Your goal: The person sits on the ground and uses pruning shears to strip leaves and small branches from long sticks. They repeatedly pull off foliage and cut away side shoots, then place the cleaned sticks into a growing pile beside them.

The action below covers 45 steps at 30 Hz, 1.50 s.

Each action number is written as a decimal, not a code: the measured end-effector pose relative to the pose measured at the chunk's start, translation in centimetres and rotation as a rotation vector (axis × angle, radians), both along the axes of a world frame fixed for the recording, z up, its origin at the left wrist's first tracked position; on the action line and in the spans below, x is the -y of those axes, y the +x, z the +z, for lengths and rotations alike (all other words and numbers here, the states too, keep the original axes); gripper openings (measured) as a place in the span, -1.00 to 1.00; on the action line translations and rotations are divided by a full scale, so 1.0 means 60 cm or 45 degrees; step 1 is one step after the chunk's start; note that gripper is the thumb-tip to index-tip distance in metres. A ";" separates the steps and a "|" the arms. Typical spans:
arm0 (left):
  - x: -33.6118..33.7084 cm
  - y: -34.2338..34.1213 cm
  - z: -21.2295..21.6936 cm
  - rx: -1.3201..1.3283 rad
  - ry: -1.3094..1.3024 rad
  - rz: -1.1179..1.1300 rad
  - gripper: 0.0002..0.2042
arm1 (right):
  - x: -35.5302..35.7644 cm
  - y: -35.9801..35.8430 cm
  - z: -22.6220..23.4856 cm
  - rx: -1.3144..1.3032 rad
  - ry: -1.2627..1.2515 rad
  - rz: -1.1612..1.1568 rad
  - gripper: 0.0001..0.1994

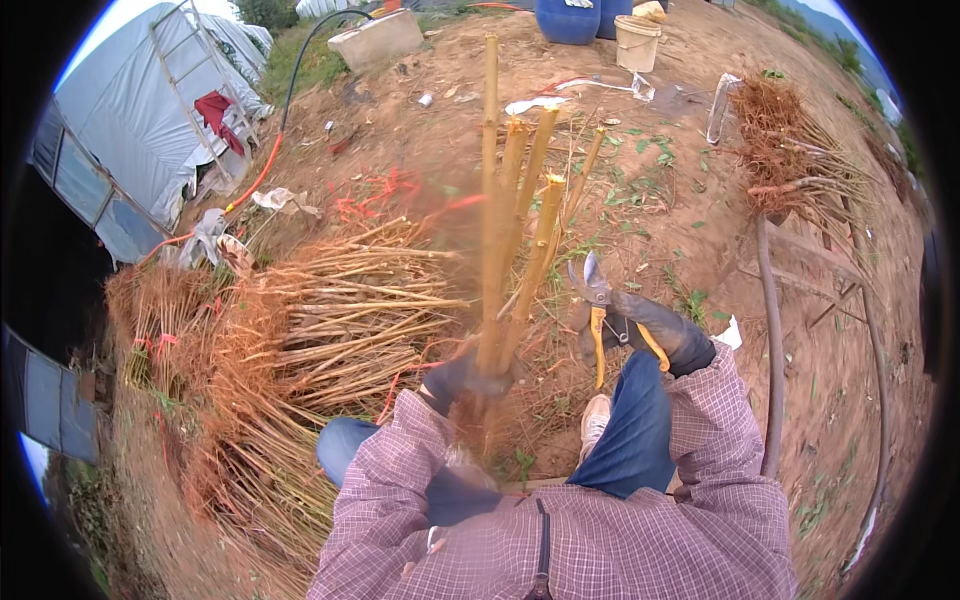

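Note:
My left hand (468,382), in a dark glove, is wrapped round a small bundle of bare sapling stems (549,225). The stems stand nearly upright, with pale cut tops; reddish roots below the hand are smeared by motion. To the right, my dark-gloved right hand (655,318) has a pair of pruning shears (597,295) with yellow handles. Their blades point up and stand apart, beside the stems but not touching them. Left of the bundle lies a large heap of rooted saplings (350,290), roots mostly to the left.
Red twine (385,192) lies blurred beyond the heap. Tied sapling bundles (165,320) lie at the far left. More rooted saplings (785,150) rest on a metal frame (768,330) at the right. A cream bucket (637,45) and blue barrels (567,22) stand at the back.

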State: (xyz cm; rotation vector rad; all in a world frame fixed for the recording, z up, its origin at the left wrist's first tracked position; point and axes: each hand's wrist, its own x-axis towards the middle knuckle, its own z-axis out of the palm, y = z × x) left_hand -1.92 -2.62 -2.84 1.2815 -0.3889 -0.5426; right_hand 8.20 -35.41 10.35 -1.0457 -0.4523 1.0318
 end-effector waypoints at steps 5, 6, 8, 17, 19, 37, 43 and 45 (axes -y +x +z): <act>0.028 -0.002 0.002 -0.055 -0.471 -0.088 -0.67 | -0.044 0.028 -0.025 0.043 -0.011 -0.041 -0.42; 0.028 -0.004 -0.001 -0.063 -0.520 -0.106 -0.66 | -0.054 0.026 -0.022 0.070 -0.004 -0.109 -0.39; 0.030 -0.004 -0.007 -0.053 -0.542 -0.081 -0.66 | -0.063 0.011 -0.012 -0.068 0.134 -0.283 -0.47; 0.026 -0.002 -0.040 -0.176 -0.775 -0.292 -0.70 | -0.072 -0.013 -0.076 0.091 0.103 0.085 -0.45; 0.036 -0.003 -0.043 -0.134 -0.894 -0.335 -0.71 | -0.084 -0.014 -0.073 0.089 0.058 0.173 -0.42; 0.095 0.094 0.107 -0.153 -0.308 0.508 -0.69 | -0.146 -0.082 -0.169 1.078 -0.680 -0.471 -0.06; 0.165 0.233 0.142 -0.236 -0.145 0.328 -0.34 | -0.105 -0.005 -0.100 0.865 -0.837 -0.885 -0.27; 0.264 0.280 0.228 -0.007 -0.104 0.279 -0.30 | -0.067 0.025 -0.068 0.464 -0.256 -1.207 -0.37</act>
